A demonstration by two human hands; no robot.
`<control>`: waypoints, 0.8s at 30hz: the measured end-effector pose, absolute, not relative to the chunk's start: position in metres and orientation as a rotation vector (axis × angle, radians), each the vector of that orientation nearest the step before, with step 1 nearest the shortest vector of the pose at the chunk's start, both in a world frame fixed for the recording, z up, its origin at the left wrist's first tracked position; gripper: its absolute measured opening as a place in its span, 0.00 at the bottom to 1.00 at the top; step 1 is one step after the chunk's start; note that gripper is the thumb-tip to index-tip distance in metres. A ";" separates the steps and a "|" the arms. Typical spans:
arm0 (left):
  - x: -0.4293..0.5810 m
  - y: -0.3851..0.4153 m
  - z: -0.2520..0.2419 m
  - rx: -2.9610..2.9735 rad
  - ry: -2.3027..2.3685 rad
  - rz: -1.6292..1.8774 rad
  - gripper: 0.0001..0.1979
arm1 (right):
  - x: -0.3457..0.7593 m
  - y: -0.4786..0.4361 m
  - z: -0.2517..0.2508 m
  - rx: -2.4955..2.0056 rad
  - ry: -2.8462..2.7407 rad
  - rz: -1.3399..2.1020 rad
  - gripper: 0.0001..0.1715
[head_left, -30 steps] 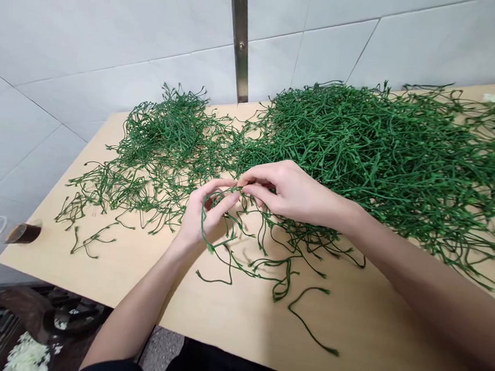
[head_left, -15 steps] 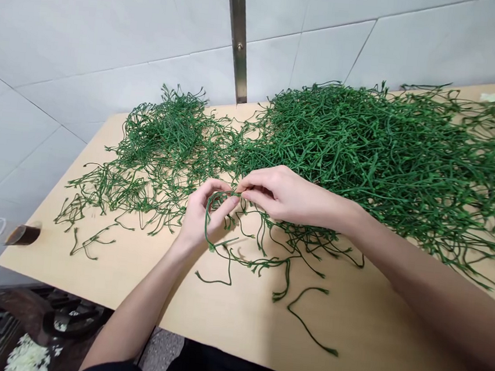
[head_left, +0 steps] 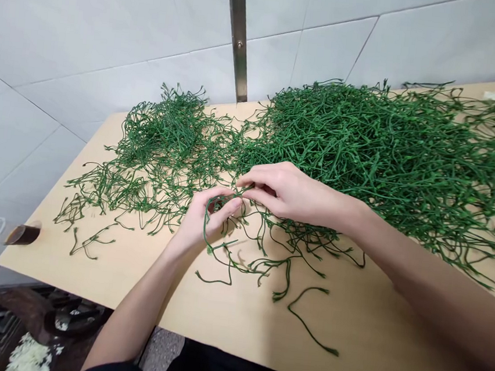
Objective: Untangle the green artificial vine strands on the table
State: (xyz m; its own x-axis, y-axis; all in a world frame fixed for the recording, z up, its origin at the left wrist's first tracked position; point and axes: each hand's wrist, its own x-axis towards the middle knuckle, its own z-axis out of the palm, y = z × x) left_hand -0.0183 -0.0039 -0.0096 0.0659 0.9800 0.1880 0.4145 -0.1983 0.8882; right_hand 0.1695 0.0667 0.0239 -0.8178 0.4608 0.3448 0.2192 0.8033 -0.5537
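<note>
My left hand [head_left: 210, 211] is closed in a pinch on a thin green stem [head_left: 205, 225], which curves down from the fingers toward the tabletop. Thumb and index fingertips meet near my right hand [head_left: 284, 190]. That hand comes in from the right, its thumb and fingertips around the stem's upper end, slightly parted; the exact contact is partly hidden. Under and in front of both hands lie loose green stems [head_left: 270, 263] with small branching tips. One single stem [head_left: 310, 326] rests apart, nearer the table's front edge.
A large heap of green stems [head_left: 366, 138] covers the back right of the wooden table [head_left: 226, 317], with a smaller heap [head_left: 166, 125] at back left. A clear cup with dark liquid [head_left: 22, 235] is at the left edge. White pieces [head_left: 29, 356] lie below.
My right hand's fingertips have parted a little and shifted slightly up from my left hand's pinch. The left hand has barely moved, and the heaps are unchanged.
</note>
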 end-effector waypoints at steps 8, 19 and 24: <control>-0.017 -0.007 -0.011 1.665 1.382 1.152 0.10 | 0.167 0.063 0.023 -0.551 -2.619 0.653 0.17; -0.019 -0.009 -0.002 1.679 1.404 0.958 0.20 | 0.166 0.050 0.032 -0.732 -2.778 0.690 0.10; -0.022 -0.010 -0.002 1.723 1.352 0.984 0.27 | 0.166 0.043 0.040 -0.605 -2.779 0.782 0.13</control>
State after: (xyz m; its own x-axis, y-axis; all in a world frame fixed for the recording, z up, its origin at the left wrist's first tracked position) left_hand -0.0224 -0.0104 -0.0016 0.1567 0.9789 0.1313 0.4255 -0.1869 0.8855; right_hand 0.1660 0.0427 0.0405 -0.8982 0.4337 0.0721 0.3325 0.7773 -0.5341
